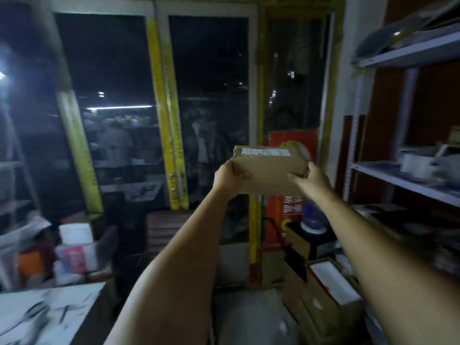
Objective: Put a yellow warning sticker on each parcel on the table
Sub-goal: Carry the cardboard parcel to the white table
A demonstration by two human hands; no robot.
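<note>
A brown cardboard parcel (267, 170) with a white shipping label along its top edge is held up in the air at arm's length, in front of dark windows. My left hand (230, 176) grips its left end, thumb across the front face. My right hand (310, 179) grips its right end. A patch of yellow shows just behind the parcel's top right corner; blur hides whether it is a sticker. The table (44, 317) lies at the lower left, white and blurred.
Metal shelves (408, 180) with packages line the right side. Open cardboard boxes (323, 295) sit on the floor below them. A red sign (283, 215) leans by the window. Boxes and parcels (74, 252) pile up at the left.
</note>
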